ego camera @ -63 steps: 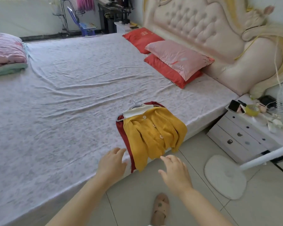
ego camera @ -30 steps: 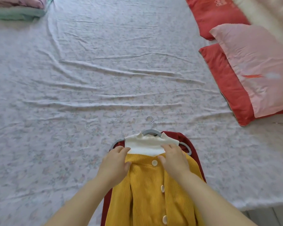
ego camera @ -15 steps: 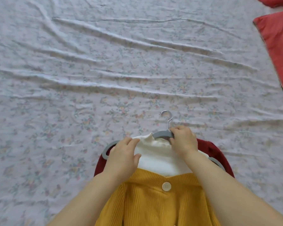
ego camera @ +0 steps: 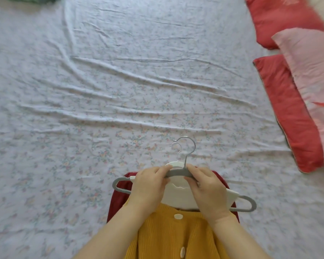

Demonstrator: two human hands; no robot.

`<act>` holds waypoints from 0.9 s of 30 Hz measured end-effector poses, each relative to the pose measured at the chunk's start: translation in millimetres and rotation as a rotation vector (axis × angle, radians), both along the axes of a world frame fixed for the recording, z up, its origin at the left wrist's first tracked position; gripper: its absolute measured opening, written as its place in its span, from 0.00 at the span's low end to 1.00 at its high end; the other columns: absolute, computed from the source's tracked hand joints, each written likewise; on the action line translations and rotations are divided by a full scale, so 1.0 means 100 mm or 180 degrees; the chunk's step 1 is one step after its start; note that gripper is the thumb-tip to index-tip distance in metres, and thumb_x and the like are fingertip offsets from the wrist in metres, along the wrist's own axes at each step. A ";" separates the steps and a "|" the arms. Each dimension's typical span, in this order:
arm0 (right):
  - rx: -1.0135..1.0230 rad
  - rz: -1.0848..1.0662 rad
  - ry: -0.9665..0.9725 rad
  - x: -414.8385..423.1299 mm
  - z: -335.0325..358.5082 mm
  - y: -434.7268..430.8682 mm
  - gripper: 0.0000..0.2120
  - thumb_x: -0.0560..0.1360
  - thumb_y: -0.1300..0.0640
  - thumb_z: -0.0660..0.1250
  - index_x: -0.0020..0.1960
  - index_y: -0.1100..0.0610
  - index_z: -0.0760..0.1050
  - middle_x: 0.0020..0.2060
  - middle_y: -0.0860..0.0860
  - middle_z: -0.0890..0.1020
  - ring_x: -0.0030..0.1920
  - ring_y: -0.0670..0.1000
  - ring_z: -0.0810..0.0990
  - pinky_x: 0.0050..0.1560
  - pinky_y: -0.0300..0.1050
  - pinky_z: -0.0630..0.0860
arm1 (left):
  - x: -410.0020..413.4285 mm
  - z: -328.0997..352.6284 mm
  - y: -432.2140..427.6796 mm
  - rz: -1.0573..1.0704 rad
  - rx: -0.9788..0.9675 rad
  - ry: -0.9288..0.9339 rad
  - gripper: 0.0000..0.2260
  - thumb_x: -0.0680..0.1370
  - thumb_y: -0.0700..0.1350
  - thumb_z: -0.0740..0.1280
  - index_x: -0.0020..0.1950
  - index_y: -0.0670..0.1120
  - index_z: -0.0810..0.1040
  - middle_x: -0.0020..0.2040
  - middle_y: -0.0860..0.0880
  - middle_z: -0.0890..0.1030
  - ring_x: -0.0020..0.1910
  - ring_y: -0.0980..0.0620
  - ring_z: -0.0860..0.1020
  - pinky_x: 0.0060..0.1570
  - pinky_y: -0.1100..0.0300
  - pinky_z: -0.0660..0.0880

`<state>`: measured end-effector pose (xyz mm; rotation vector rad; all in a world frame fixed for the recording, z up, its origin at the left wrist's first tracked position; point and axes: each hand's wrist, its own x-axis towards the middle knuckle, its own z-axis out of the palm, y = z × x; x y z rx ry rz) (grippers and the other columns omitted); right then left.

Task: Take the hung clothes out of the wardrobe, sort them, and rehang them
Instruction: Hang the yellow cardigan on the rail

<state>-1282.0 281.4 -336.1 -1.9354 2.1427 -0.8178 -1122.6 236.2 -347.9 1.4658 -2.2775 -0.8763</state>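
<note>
Bright, even daylight, faint soft shadows, slight motion blur, wide-angle bending at edges

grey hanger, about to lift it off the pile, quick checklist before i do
1. Both hands on grey hanger: ok, left hand and right hand grip its neck.
2. Hanger ends free of cloth: ok, both stick out.
3. Its hook clear of the second hook: cannot tell, they overlap.
4. Yellow cardigan unbuttoned: not ok, top button looks fastened.
5. Dark red garment flat on bed sheet: ok.
</note>
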 end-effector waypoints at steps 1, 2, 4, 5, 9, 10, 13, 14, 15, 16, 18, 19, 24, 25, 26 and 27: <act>-0.0024 -0.0018 -0.0086 0.03 0.13 0.08 0.14 0.67 0.61 0.73 0.53 0.56 0.81 0.39 0.48 0.82 0.38 0.46 0.80 0.32 0.38 0.77 | 0.03 0.14 0.05 0.0006 -0.0083 0.0124 0.14 0.74 0.44 0.62 0.59 0.49 0.78 0.42 0.48 0.82 0.40 0.45 0.78 0.40 0.48 0.74; -0.0017 -0.0041 -0.0197 0.05 0.26 0.15 0.16 0.67 0.62 0.75 0.54 0.56 0.81 0.39 0.48 0.82 0.40 0.45 0.79 0.36 0.35 0.76 | 0.06 0.28 0.11 0.0022 -0.0203 0.0226 0.13 0.72 0.43 0.63 0.56 0.49 0.79 0.39 0.50 0.81 0.36 0.47 0.78 0.35 0.51 0.74; 0.0048 -0.0014 -0.0413 0.07 0.52 0.29 0.19 0.67 0.63 0.75 0.57 0.55 0.79 0.42 0.46 0.81 0.43 0.44 0.78 0.43 0.30 0.73 | 0.15 0.56 0.25 0.0078 -0.0377 0.0352 0.13 0.71 0.42 0.65 0.54 0.51 0.80 0.37 0.53 0.81 0.34 0.51 0.79 0.34 0.57 0.72; 0.0076 0.0041 -0.0440 0.08 0.64 0.35 0.20 0.67 0.63 0.74 0.58 0.54 0.78 0.43 0.45 0.81 0.44 0.44 0.78 0.46 0.28 0.71 | 0.20 0.69 0.31 0.0152 -0.0374 0.0415 0.13 0.71 0.42 0.64 0.54 0.51 0.80 0.39 0.54 0.82 0.36 0.52 0.79 0.35 0.59 0.72; 0.0037 0.0335 0.0071 0.14 1.13 0.58 0.21 0.66 0.57 0.75 0.58 0.48 0.78 0.40 0.43 0.80 0.43 0.43 0.74 0.42 0.25 0.68 | 0.45 1.16 0.55 0.0549 -0.0221 0.0602 0.15 0.72 0.47 0.60 0.56 0.56 0.79 0.45 0.56 0.83 0.44 0.53 0.80 0.43 0.51 0.76; -0.0006 0.0443 0.0181 0.20 1.26 0.62 0.21 0.66 0.55 0.75 0.58 0.46 0.78 0.38 0.43 0.80 0.39 0.43 0.75 0.36 0.26 0.68 | 0.52 1.27 0.64 0.0612 -0.0245 0.0619 0.15 0.72 0.47 0.60 0.56 0.58 0.79 0.46 0.57 0.83 0.45 0.54 0.80 0.44 0.52 0.76; -0.0328 0.0913 0.0353 0.43 1.64 0.71 0.17 0.68 0.51 0.67 0.57 0.44 0.77 0.35 0.41 0.80 0.28 0.40 0.73 0.26 0.27 0.67 | 0.78 1.57 0.93 0.0973 -0.0317 0.0904 0.17 0.69 0.46 0.63 0.55 0.62 0.75 0.48 0.63 0.81 0.45 0.60 0.79 0.45 0.58 0.76; -0.0446 0.1064 0.0361 0.52 1.75 0.73 0.17 0.68 0.51 0.66 0.57 0.44 0.76 0.35 0.41 0.80 0.28 0.40 0.73 0.25 0.28 0.68 | 0.88 1.67 1.03 0.1125 -0.0341 0.0936 0.20 0.69 0.46 0.63 0.57 0.65 0.71 0.50 0.67 0.78 0.45 0.61 0.78 0.45 0.61 0.75; -0.0538 0.1229 0.0321 0.62 1.85 0.74 0.18 0.67 0.52 0.67 0.56 0.43 0.75 0.35 0.41 0.80 0.28 0.40 0.74 0.25 0.29 0.69 | 0.99 1.77 1.13 0.1286 -0.0379 0.0948 0.23 0.68 0.46 0.63 0.58 0.68 0.68 0.52 0.70 0.76 0.45 0.62 0.78 0.45 0.64 0.74; -0.0587 0.1413 0.0254 0.73 1.94 0.77 0.20 0.65 0.54 0.69 0.56 0.42 0.74 0.35 0.41 0.80 0.28 0.40 0.74 0.25 0.30 0.70 | 1.12 1.87 1.24 0.1455 -0.0415 0.0965 0.23 0.68 0.46 0.63 0.56 0.70 0.67 0.51 0.73 0.75 0.45 0.64 0.78 0.45 0.68 0.73; -0.0649 0.1854 0.0200 0.94 2.11 0.80 0.23 0.62 0.58 0.72 0.56 0.44 0.78 0.35 0.43 0.80 0.27 0.42 0.76 0.24 0.32 0.71 | 1.37 2.07 1.48 0.1848 -0.0500 0.0951 0.23 0.67 0.47 0.63 0.53 0.73 0.67 0.44 0.75 0.76 0.46 0.67 0.76 0.45 0.73 0.70; -0.0675 0.2056 0.0184 1.06 2.19 0.83 0.23 0.61 0.59 0.73 0.55 0.45 0.80 0.35 0.44 0.80 0.27 0.43 0.76 0.23 0.32 0.71 | 1.49 2.16 1.61 0.2047 -0.0554 0.0948 0.22 0.66 0.47 0.63 0.53 0.72 0.69 0.43 0.72 0.78 0.47 0.66 0.75 0.45 0.73 0.70; -0.0796 0.3121 0.0060 1.89 2.64 0.97 0.26 0.63 0.61 0.77 0.59 0.49 0.78 0.35 0.45 0.79 0.25 0.43 0.74 0.22 0.31 0.68 | 2.18 2.60 2.30 0.2864 -0.1166 0.0674 0.14 0.70 0.38 0.70 0.52 0.52 0.83 0.44 0.62 0.81 0.47 0.68 0.75 0.46 0.79 0.67; -0.0850 0.3299 0.0097 2.09 2.73 1.01 0.27 0.63 0.61 0.77 0.60 0.49 0.77 0.35 0.46 0.78 0.24 0.43 0.73 0.21 0.32 0.67 | 2.32 2.70 2.44 0.3007 -0.1251 0.0613 0.15 0.71 0.36 0.71 0.53 0.52 0.82 0.45 0.63 0.79 0.47 0.67 0.75 0.47 0.77 0.68; -0.0901 0.3453 0.0093 2.29 2.82 1.06 0.29 0.63 0.62 0.77 0.61 0.49 0.75 0.34 0.47 0.77 0.24 0.44 0.73 0.20 0.34 0.68 | 2.48 2.78 2.58 0.3157 -0.1333 0.0555 0.15 0.71 0.36 0.71 0.54 0.52 0.81 0.45 0.64 0.78 0.47 0.65 0.76 0.48 0.73 0.70; -0.0943 0.3612 0.0047 2.49 2.90 1.12 0.29 0.63 0.63 0.77 0.61 0.50 0.74 0.34 0.48 0.77 0.23 0.46 0.72 0.18 0.35 0.68 | 2.63 2.86 2.72 0.3306 -0.1412 0.0497 0.15 0.72 0.37 0.70 0.55 0.52 0.81 0.46 0.65 0.77 0.47 0.64 0.76 0.48 0.70 0.71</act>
